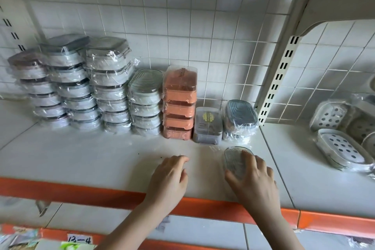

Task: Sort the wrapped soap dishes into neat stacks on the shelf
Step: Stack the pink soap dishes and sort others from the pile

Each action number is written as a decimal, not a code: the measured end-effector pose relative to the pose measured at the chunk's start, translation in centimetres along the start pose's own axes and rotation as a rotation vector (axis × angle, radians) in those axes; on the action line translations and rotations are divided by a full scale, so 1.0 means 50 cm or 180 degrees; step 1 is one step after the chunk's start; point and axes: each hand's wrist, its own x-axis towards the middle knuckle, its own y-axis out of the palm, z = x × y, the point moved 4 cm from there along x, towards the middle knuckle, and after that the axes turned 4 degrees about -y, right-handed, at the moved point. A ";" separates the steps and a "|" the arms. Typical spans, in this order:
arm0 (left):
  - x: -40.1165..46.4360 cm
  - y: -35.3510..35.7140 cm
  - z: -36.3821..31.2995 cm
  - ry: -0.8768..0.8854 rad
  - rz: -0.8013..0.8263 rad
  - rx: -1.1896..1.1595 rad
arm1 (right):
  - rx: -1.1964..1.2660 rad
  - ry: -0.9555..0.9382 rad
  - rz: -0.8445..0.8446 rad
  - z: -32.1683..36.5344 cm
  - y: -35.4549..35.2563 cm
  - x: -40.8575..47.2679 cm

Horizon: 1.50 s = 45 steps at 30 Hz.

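1. Most of the sorting looks done. At the back of the shelf (81,148), against the tiled wall, stand three tall stacks of round wrapped dishes (75,85), touching one another and leaning a little to the left.
2. Just right of them is a stack of oval grey dishes (145,103), then an orange stack (179,105) touching it; both stand fairly straight.
3. Next come a single boxed dish (207,126) and a short grey-lidded stack (240,122). These are the low end of the row, so they are likely where more goes.
4. One clear dish (236,159) lies loose at the front of the shelf, apart from the row. The right hand (253,178) is on it, fingers (246,155) spread over its top and thumb curled at its near edge, so it seems held.
5. The left hand (170,174) hovers near the bare shelf with loosely curled fingers, holding nothing.
6. Left to do, as I judge it: place the clear dish on a matching stack, though no clear match shows in the row.
7. Beyond the shelf upright, white holed dishes (343,148) lie tilted and unstacked; they may need sorting too.
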 end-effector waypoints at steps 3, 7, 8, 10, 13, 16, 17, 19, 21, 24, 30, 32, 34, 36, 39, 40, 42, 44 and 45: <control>-0.013 -0.014 0.005 0.0051 -0.0114 0.0002 | 0.0020 0.0045 0.0052 0.001 0.000 0.000; -0.017 -0.040 0.019 -0.0055 -0.0249 0.0057 | 0.0077 0.0090 0.0086 0.002 -0.004 0.007; -0.017 -0.047 0.021 -0.0102 -0.0299 0.0064 | 0.0138 0.0070 0.0093 0.003 -0.005 0.009; -0.018 -0.060 0.024 -0.0236 -0.0328 0.0098 | 0.0251 -0.0020 0.0064 0.005 -0.012 0.011; -0.021 -0.077 0.027 -0.0438 -0.0290 0.0129 | 0.0464 -0.0246 -0.0049 0.021 -0.029 0.014; -0.024 -0.093 0.026 -0.0565 -0.0382 0.0122 | 0.0734 -0.0559 -0.0111 0.047 -0.043 0.020; -0.027 -0.099 0.025 -0.0583 -0.0422 0.0142 | 0.0825 -0.0691 -0.0118 0.058 -0.046 0.020; -0.032 -0.112 0.023 -0.0612 -0.0493 0.0186 | 0.0993 -0.0937 -0.0105 0.080 -0.047 0.019; -0.037 -0.125 0.025 -0.0671 -0.0549 0.0217 | 0.1162 -0.1136 -0.0095 0.103 -0.045 0.016; -0.039 -0.141 0.033 -0.0693 -0.0659 0.0248 | 0.1300 -0.1343 -0.0028 0.138 -0.038 0.011; -0.026 -0.184 0.035 -0.0641 -0.0904 0.0073 | 0.1408 -0.1621 0.0018 0.211 -0.036 0.006; -0.019 -0.200 0.040 -0.0533 -0.0927 -0.0031 | 0.1435 -0.1697 0.0053 0.240 -0.033 0.007; -0.012 -0.215 0.052 -0.0392 -0.0859 -0.0113 | 0.1440 -0.1708 0.0048 0.272 -0.027 0.007; -0.004 -0.231 0.068 -0.0261 -0.0797 -0.0174 | 0.1476 -0.1702 0.0000 0.304 -0.020 0.004; 0.012 -0.261 0.083 0.0028 -0.0747 -0.0356 | 0.1579 -0.1662 -0.0083 0.349 -0.009 -0.004; 0.017 -0.270 0.087 0.0160 -0.0708 -0.0412 | 0.1615 -0.1632 -0.0131 0.363 -0.005 -0.009; 0.026 -0.286 0.096 0.0436 -0.0616 -0.0462 | 0.1704 -0.1541 -0.0225 0.391 0.001 -0.015; 0.031 -0.297 0.107 0.0693 -0.0441 -0.0549 | 0.1850 -0.1426 -0.0313 0.414 0.007 -0.018; 0.033 -0.302 0.114 0.0820 -0.0319 -0.0607 | 0.1944 -0.1374 -0.0362 0.424 0.008 -0.020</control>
